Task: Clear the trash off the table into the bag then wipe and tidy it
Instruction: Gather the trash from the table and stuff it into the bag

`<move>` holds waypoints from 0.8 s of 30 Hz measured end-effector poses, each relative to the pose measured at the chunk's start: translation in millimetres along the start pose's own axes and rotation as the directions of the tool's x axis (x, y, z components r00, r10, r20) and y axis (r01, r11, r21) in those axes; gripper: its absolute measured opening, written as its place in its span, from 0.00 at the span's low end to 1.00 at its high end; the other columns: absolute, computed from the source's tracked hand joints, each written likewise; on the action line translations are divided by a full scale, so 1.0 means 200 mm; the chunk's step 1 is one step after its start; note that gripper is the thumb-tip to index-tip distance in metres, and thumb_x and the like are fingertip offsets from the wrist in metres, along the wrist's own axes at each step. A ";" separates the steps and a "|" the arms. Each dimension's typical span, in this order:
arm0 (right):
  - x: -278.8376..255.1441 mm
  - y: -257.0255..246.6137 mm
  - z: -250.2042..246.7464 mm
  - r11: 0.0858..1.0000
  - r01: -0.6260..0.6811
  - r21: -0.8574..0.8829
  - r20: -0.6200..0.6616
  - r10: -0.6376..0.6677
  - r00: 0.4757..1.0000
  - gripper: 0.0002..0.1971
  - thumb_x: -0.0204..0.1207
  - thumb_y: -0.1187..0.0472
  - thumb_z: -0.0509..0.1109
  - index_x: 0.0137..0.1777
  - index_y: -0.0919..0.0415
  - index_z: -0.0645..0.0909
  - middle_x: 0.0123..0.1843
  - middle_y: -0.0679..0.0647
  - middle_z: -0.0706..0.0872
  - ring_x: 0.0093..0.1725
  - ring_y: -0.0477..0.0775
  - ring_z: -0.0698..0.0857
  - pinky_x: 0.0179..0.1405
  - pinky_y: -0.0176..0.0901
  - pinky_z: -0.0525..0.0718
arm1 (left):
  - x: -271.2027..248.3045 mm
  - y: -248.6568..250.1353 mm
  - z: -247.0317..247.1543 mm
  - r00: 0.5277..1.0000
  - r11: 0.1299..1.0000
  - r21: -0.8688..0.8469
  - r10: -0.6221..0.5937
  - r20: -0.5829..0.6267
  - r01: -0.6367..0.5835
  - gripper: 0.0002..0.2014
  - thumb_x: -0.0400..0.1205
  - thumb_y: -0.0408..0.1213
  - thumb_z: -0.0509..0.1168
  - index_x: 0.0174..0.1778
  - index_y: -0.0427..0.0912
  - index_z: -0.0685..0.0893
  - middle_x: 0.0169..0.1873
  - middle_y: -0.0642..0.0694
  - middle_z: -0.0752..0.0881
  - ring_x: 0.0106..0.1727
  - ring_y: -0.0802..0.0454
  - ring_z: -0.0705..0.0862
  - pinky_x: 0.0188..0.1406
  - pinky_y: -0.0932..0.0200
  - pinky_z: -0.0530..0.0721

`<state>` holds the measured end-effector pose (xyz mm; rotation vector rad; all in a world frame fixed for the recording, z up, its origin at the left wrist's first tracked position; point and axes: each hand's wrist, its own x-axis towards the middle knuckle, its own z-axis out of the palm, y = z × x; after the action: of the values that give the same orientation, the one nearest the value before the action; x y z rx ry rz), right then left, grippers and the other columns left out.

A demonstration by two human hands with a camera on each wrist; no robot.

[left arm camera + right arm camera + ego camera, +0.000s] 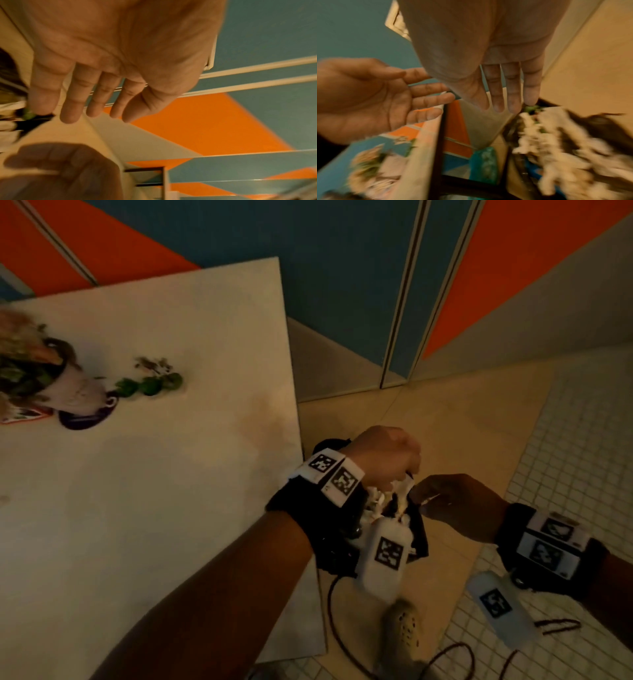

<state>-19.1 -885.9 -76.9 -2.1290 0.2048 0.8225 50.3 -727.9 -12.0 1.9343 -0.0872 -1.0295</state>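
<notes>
My left hand [387, 460] and right hand [455, 505] hover close together above a black trash bag [419, 539] on the floor, just off the table's right edge. White crumpled paper [400, 496] fills the bag's mouth below them. In the left wrist view the left hand [96, 116] has straight fingers and holds nothing. The right hand [505, 108] is also flat and empty, fingertips just above the paper and green scraps in the bag [599, 121]. The pale table [171, 508] carries a potted plant in a white cup [51, 381] and green leaf bits [150, 385].
A dark saucer [85, 419] lies beside the cup near the table's left edge. My shoe [400, 628] and loose cables [459, 655] are on the floor below the bag. A teal thing [484, 162] sits under the table. Blue and orange wall panels stand behind.
</notes>
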 end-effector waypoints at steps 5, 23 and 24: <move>-0.10 -0.47 0.13 0.973 0.229 -0.013 -0.049 -0.229 0.972 0.08 0.79 0.68 0.69 0.53 0.56 0.84 0.56 0.46 0.85 0.54 0.50 0.86 0.56 0.52 0.84 | -0.45 -0.14 -0.38 0.991 0.986 -0.104 0.131 -0.027 -0.133 0.13 0.77 0.29 0.66 0.57 0.42 0.84 0.54 0.40 0.87 0.55 0.44 0.87 0.52 0.50 0.86; 0.20 -1.96 1.19 0.809 0.540 -0.232 0.176 -0.511 0.841 0.05 0.78 0.61 0.71 0.52 0.52 0.84 0.45 0.38 0.83 0.42 0.36 0.81 0.41 0.28 0.75 | -1.68 -1.54 -1.90 0.500 0.966 0.030 -0.105 -0.860 0.256 0.02 0.75 0.37 0.71 0.42 0.47 0.87 0.44 0.47 0.89 0.47 0.46 0.86 0.56 0.50 0.84; 0.22 -2.01 1.24 0.811 0.534 -0.237 0.179 -0.504 0.845 0.06 0.78 0.61 0.71 0.53 0.55 0.84 0.45 0.40 0.83 0.43 0.37 0.81 0.41 0.27 0.73 | -1.71 -1.61 -1.95 0.450 0.951 0.029 -0.118 -0.885 0.307 0.02 0.76 0.37 0.71 0.43 0.46 0.86 0.44 0.46 0.89 0.48 0.44 0.86 0.56 0.51 0.83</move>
<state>58.6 -433.8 44.2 -2.2267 -0.5705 0.6552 -9.3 -123.3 51.8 2.4771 0.7035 -0.0214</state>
